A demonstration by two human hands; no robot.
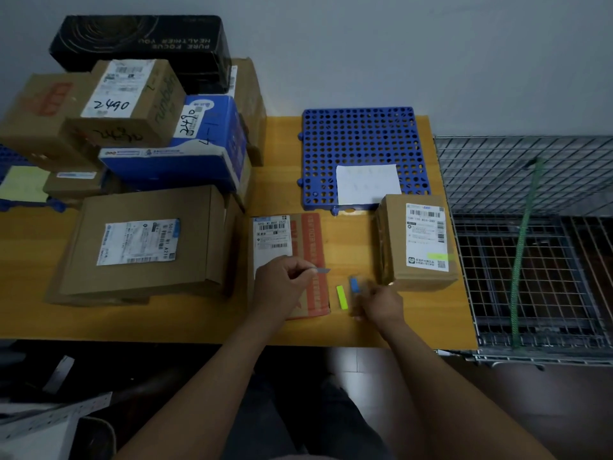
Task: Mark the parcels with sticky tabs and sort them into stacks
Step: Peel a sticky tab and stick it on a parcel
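With the left hand (282,287) grip clamped on a sticky tab (323,270) over the flat parcel (310,247) on the counter (351,328), the tab could curl onto a finger or land crooked; the right hand (379,302) is blurred, so I cannot tell its grip.

We see yellow-orange wooden table (199,323). Back right: blue perforated plastic mat (358,141). Right edge: upright brown cardboard parcel with white label (418,247). Centre: flat cardboard parcel with orange-red band (311,240). Between these two: yellow-green tab strip (342,297), blue tab strip (354,284) just beside. Left: wide flat brown cardboard box (142,240).
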